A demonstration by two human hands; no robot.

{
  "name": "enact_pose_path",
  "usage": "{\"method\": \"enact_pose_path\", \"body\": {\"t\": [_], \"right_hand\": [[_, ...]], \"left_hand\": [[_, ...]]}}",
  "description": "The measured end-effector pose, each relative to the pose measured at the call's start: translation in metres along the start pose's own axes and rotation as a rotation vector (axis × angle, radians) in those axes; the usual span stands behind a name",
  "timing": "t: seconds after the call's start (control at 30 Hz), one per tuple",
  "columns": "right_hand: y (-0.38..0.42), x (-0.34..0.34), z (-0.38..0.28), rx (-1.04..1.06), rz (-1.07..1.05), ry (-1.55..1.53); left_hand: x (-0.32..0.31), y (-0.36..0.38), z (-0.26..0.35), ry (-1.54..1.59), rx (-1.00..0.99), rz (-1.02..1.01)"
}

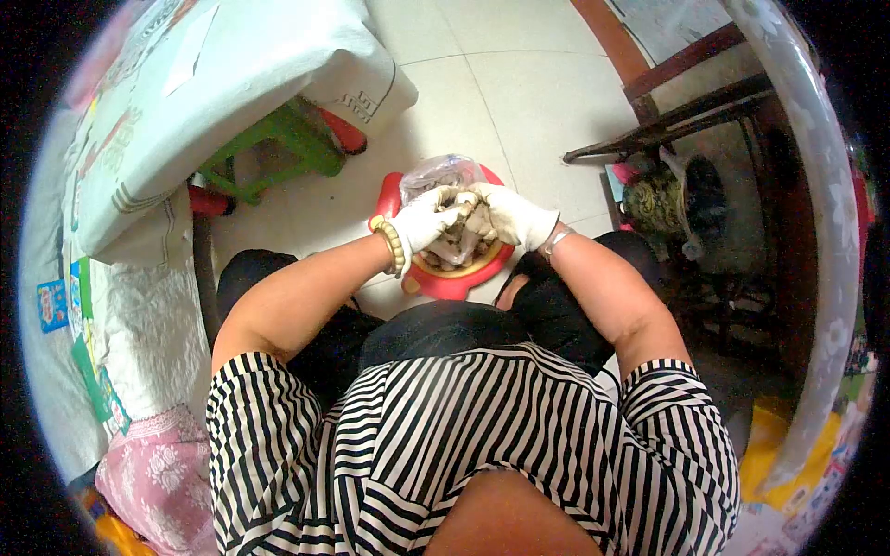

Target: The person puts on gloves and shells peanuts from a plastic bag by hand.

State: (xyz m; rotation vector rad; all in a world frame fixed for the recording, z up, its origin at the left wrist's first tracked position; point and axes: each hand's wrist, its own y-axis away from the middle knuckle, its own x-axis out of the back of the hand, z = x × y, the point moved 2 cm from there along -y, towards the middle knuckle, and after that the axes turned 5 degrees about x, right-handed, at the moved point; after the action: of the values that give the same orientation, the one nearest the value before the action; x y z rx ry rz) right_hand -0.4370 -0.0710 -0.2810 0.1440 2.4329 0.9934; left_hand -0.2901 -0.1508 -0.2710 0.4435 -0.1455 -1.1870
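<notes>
The left hand and the right hand, both wearing white gloves, are meeting above a round red base with a yellow rim, which is standing on the tiled floor between the knees. The fingers of the left hand are curling inward, nearly closed, and are pinching a small pale brown piece. The right hand is bending its fingers in from the other side, also nearly closed, and is gripping the same piece; I cannot tell exactly where each fingertip is pressing, nor what the piece is. A clear plastic bag is lying on the far side of the red base, with its loose film reaching close to the gloves, and more brownish pieces are showing beneath the hands. A beaded bracelet is resting at the left wrist, just beside the glove cuff.

From here, in my judgement, some things could be going wrong. If the smooth fabric is giving a weak grip, the small piece could be slipping out and falling among the others, or over the rim onto the floor. If both hands are pulling unevenly, it could be breaking suddenly. The thin film could be catching on a finger and dragging the bag sideways, and so its contents could be spilling
</notes>
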Motion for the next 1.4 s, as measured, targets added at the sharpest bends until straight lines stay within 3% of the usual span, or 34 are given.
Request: {"method": "enact_pose_path", "body": {"t": [0.13,0.27,0.33,0.4,0.43,0.47,0.5,0.57,0.63,0.67,0.73,0.8,0.97,1.23,1.3,1.4], "right_hand": [[0.014,-0.011,-0.008,0.183,0.207,0.278],[0.027,-0.029,-0.016,0.334,0.215,0.387],[0.026,-0.029,-0.015,0.311,0.15,0.435],[0.024,-0.027,-0.011,0.34,0.209,0.669],[0.022,-0.026,-0.008,0.468,0.262,0.815],[0.027,-0.031,-0.01,0.472,0.263,0.816],[0.036,-0.04,-0.016,0.424,0.269,1.008],[0.046,-0.054,-0.031,0.254,0.245,1.272],[0.042,-0.053,-0.027,0.302,0.249,1.274],[0.038,-0.05,-0.023,0.346,0.252,1.274],[0.028,-0.041,-0.013,0.377,0.221,1.258],[0.026,-0.042,-0.009,0.506,0.243,1.265],[0.024,-0.038,-0.002,0.51,0.269,1.211],[0.018,-0.036,0.009,0.567,0.358,1.095],[0.029,-0.044,0.002,0.467,0.365,1.044],[0.021,-0.037,0.002,0.495,0.422,0.864]], "left_hand": [[0.001,-0.002,-0.003,0.005,0.002,-0.023],[0.003,0.002,-0.001,0.115,0.133,0.035],[0.004,0.008,0.005,0.22,0.168,-0.049],[0.003,0.002,-0.007,0.197,0.08,0.003],[0.005,-0.001,-0.014,0.335,0.223,-0.101],[0.005,-0.002,-0.017,0.471,0.369,-0.205],[0.002,0.001,-0.011,0.445,0.427,-0.163],[-0.003,-0.003,-0.016,0.455,0.352,-0.101],[-0.009,-0.02,-0.036,0.423,0.116,0.054],[-0.01,-0.018,-0.034,0.423,0.116,0.053],[-0.011,-0.01,-0.026,0.404,0.267,0.159],[-0.016,-0.003,-0.02,0.415,0.228,0.15],[-0.024,0.001,-0.011,0.577,0.39,0.067],[-0.022,-0.009,-0.024,0.527,0.351,0.12],[-0.022,-0.017,-0.038,0.511,0.387,0.115],[-0.02,-0.028,-0.051,0.322,0.117,0.302]]}}
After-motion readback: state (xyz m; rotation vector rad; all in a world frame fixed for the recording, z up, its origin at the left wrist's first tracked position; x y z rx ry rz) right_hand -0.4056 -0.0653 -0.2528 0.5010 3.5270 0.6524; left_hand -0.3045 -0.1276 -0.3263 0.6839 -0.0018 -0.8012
